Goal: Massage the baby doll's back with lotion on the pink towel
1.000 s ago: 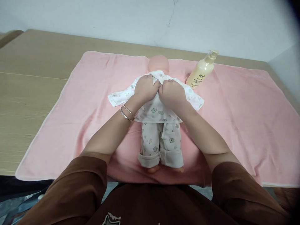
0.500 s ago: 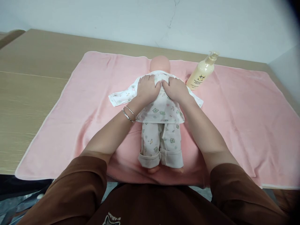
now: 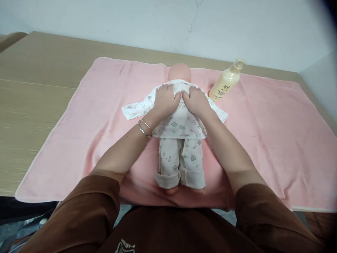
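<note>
A baby doll (image 3: 179, 72) lies face down, its bald head toward the wall. It wears a white printed top (image 3: 181, 125) and matching trousers (image 3: 193, 158) with turned-up cuffs; its feet peek out below. My left hand (image 3: 166, 101) rests flat on the left of the doll's upper back, fingers pointing to the shoulder. On the right of the upper back lies my right hand (image 3: 197, 100), also flat. The two thumbs nearly meet over the spine. Both hands press on the cloth and grasp nothing.
Under the doll is a pink blanket (image 3: 263, 140), spread over a wooden table (image 3: 34, 88). A pale yellow pump bottle (image 3: 224, 82) stands on the blanket, right of the doll's head. Behind the table rises a white wall (image 3: 118, 21) with a crack.
Both hands stay on the doll's upper back, with hardly any movement. The whole view has shifted very slightly.
</note>
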The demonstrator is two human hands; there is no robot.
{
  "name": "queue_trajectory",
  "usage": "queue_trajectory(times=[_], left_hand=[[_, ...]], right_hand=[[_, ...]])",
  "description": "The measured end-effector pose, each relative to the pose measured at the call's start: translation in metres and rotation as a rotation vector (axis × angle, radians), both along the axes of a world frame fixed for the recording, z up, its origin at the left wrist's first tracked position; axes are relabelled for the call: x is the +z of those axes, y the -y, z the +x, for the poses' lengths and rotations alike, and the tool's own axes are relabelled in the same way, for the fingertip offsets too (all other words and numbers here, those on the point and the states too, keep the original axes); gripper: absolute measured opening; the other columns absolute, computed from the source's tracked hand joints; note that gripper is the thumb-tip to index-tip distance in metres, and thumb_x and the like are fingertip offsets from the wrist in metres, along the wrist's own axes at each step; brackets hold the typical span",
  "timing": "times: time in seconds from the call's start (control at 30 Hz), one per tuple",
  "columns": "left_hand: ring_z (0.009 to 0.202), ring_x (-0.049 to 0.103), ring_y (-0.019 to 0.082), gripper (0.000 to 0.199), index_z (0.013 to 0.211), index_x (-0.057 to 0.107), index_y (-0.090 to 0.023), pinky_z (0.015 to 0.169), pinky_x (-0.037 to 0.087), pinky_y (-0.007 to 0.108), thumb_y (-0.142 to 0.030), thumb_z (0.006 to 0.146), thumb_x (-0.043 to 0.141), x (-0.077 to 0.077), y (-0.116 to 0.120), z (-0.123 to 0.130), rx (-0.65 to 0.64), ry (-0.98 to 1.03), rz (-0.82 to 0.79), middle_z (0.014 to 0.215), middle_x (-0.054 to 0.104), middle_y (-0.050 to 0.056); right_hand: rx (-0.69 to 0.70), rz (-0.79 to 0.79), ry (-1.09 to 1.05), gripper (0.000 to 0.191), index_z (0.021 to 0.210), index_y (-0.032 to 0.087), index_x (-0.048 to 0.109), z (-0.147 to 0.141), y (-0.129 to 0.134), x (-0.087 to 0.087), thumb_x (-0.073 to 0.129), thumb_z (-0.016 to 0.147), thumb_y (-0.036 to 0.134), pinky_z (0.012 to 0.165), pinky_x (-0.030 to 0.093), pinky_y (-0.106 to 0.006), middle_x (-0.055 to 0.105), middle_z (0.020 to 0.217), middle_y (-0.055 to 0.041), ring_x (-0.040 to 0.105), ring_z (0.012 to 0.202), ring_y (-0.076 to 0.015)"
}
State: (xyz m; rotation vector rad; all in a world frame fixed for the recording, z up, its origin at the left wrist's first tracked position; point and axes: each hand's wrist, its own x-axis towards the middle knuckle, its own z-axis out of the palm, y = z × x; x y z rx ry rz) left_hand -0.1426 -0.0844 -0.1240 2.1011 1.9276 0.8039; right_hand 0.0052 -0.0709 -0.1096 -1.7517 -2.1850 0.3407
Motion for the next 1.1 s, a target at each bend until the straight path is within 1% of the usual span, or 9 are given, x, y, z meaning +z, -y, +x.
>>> queue_trajectory(times=[0.13,0.23,0.3,0.5,0.57,0.67,0.8,0.87,1.1], left_hand=[[0.143,0.053,0.038,0.043,0.137,0.06,-0.011,0.127,0.036,0.054,-0.035,0.104,0.045,-0.001,0.004,0.004,0.012,0.012,-0.014,0.144,0.062,0.023],[0.152,0.043,0.037,0.046,0.144,0.055,-0.015,0.131,0.028,0.058,-0.029,0.102,0.044,-0.004,0.009,0.011,0.037,0.026,0.021,0.154,0.056,0.02],[0.156,0.039,0.037,0.048,0.146,0.053,-0.015,0.133,0.024,0.058,-0.025,0.1,0.042,-0.005,0.01,0.011,0.033,0.025,0.039,0.158,0.053,0.019],[0.131,0.061,0.035,0.038,0.125,0.066,-0.016,0.12,0.044,0.054,-0.027,0.096,0.044,0.001,-0.005,-0.007,-0.052,0.007,-0.016,0.132,0.07,0.019],[0.128,0.063,0.034,0.036,0.123,0.067,-0.017,0.118,0.046,0.053,-0.027,0.098,0.043,0.002,-0.005,-0.007,-0.039,-0.005,-0.015,0.128,0.071,0.018],[0.139,0.057,0.036,0.038,0.131,0.062,-0.014,0.123,0.04,0.055,-0.027,0.101,0.043,0.003,0.007,0.004,0.007,-0.044,0.011,0.14,0.066,0.021],[0.152,0.044,0.039,0.043,0.141,0.054,-0.009,0.128,0.033,0.059,-0.025,0.103,0.043,0.009,0.029,0.021,0.016,-0.115,0.026,0.155,0.054,0.025],[0.15,0.046,0.04,0.042,0.138,0.056,-0.008,0.128,0.035,0.059,-0.023,0.102,0.042,0.013,0.03,0.02,-0.004,-0.137,-0.001,0.152,0.056,0.025],[0.124,0.066,0.036,0.037,0.12,0.067,-0.012,0.112,0.051,0.052,-0.032,0.101,0.042,0.015,-0.002,-0.012,-0.085,-0.016,-0.079,0.126,0.072,0.022]], right_hand=[[0.045,0.005,-0.031,0.063,0.141,0.003,0.056,0.008,-0.01,-0.006,0.031,0.107,0.05,0.127,0.03,-0.063,0.053,0.157,-0.0269,0.042,0.151,-0.0439],[0.095,0.011,-0.06,0.059,0.138,0.01,0.058,0.014,-0.016,-0.008,0.032,0.106,0.051,0.126,0.031,-0.063,0.057,0.156,-0.0214,0.042,0.152,-0.0421],[0.088,0.026,-0.034,0.057,0.139,0.009,0.057,0.012,-0.012,-0.007,0.032,0.107,0.049,0.125,0.032,-0.064,0.057,0.155,-0.0221,0.043,0.151,-0.0426],[0.094,0.134,0.122,0.055,0.143,-0.006,0.051,-0.013,0.032,0.003,0.029,0.105,0.028,0.125,0.034,-0.06,0.056,0.15,-0.0327,0.047,0.148,-0.0443],[0.119,0.131,0.133,0.054,0.141,-0.006,0.052,-0.015,0.037,0.007,0.029,0.104,0.026,0.122,0.037,-0.06,0.058,0.147,-0.0332,0.05,0.145,-0.0446],[0.138,0.083,0.077,0.049,0.131,0.002,0.06,-0.007,0.022,0.008,0.03,0.104,0.029,0.116,0.044,-0.061,0.064,0.139,-0.0295,0.056,0.137,-0.0435],[0.125,0.043,-0.02,0.046,0.132,0.009,0.06,0.008,-0.009,0.001,0.036,0.103,0.036,0.121,0.039,-0.061,0.059,0.15,-0.0228,0.05,0.144,-0.0401],[0.127,0.056,-0.026,0.046,0.133,0.011,0.06,0.009,-0.012,-0.002,0.036,0.104,0.038,0.122,0.038,-0.061,0.061,0.149,-0.0208,0.051,0.143,-0.0388],[0.121,0.14,0.146,0.05,0.133,-0.004,0.059,-0.016,0.032,0.011,0.03,0.104,0.024,0.119,0.041,-0.058,0.064,0.139,-0.0318,0.055,0.138,-0.0426]])
